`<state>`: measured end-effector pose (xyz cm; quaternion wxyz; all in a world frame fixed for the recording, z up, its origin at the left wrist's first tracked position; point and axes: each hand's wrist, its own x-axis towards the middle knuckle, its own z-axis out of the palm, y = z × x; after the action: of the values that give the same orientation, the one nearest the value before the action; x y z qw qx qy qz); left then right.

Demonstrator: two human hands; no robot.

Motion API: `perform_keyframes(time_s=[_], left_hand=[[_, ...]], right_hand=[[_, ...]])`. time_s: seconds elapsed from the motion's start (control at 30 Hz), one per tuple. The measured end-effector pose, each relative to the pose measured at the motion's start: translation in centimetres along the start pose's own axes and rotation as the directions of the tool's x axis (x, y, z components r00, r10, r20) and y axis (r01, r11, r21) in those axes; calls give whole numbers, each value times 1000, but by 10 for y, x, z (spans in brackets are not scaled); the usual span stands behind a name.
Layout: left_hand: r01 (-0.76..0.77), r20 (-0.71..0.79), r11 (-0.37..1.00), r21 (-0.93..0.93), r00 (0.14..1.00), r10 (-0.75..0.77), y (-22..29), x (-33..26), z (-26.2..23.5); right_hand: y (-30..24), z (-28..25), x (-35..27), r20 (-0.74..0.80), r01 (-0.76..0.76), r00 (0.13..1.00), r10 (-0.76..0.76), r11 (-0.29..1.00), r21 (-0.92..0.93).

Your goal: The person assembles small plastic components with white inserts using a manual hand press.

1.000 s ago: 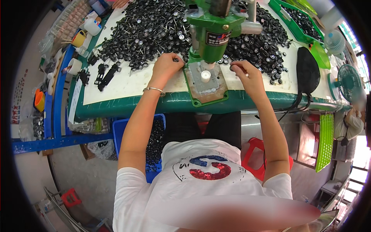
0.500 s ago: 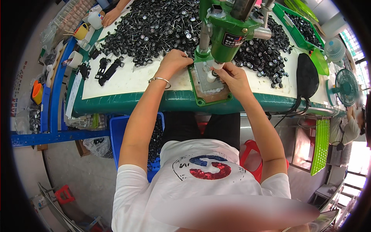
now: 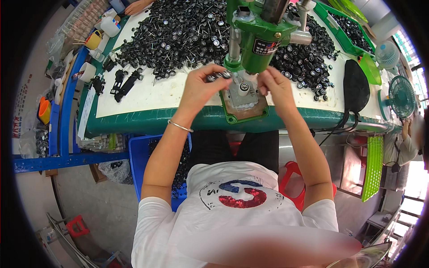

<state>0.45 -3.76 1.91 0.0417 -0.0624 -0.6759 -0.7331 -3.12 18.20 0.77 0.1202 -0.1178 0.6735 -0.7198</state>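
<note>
My left hand (image 3: pixel 199 87), with a bracelet on its wrist, pinches small black toy wheels (image 3: pixel 217 77) with silver hubs, just left of the press plate. A single wheel (image 3: pixel 244 86) rests hub-up on the white round holder (image 3: pixel 243 93) on the plate. Above it stands the green press (image 3: pixel 261 42), its ram over the plate's far part. Close to the ram's right side, my right hand (image 3: pixel 278 88) is closed, thumb and fingers together; whatever they hold is hidden. Behind my left hand spreads a big heap of wheels on axles (image 3: pixel 183 38).
More black wheels (image 3: pixel 304 67) are piled right of the press. Black chassis parts (image 3: pixel 127 82) lie at the left. A black cloth-like cover (image 3: pixel 356 89) and a green fan (image 3: pixel 399 98) stand right. Another person's hand (image 3: pixel 137 6) shows at the far left. A blue bin (image 3: pixel 138 156) sits below.
My left hand has come from the heap's edge toward the plate with wheels. My right hand has drawn back from the holder, where a wheel now shows. The other person's hand moved farther off.
</note>
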Motion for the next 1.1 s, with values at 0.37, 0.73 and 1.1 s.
perform_keyframes(time_s=[0.37,0.73,1.1], left_hand=[[-69,31,993,96,997,67,2,1,35],[13,27,996,-93,1000,-10,0,5,34],[45,36,997,-66,998,-43,0,6,33]], right_hand=[[-104,-45,28,-353,356,884,-308,931,78],[-234,18,87,-209,392,915,-346,884,254],[-229,23,59,-141,322,947,-290,832,452]])
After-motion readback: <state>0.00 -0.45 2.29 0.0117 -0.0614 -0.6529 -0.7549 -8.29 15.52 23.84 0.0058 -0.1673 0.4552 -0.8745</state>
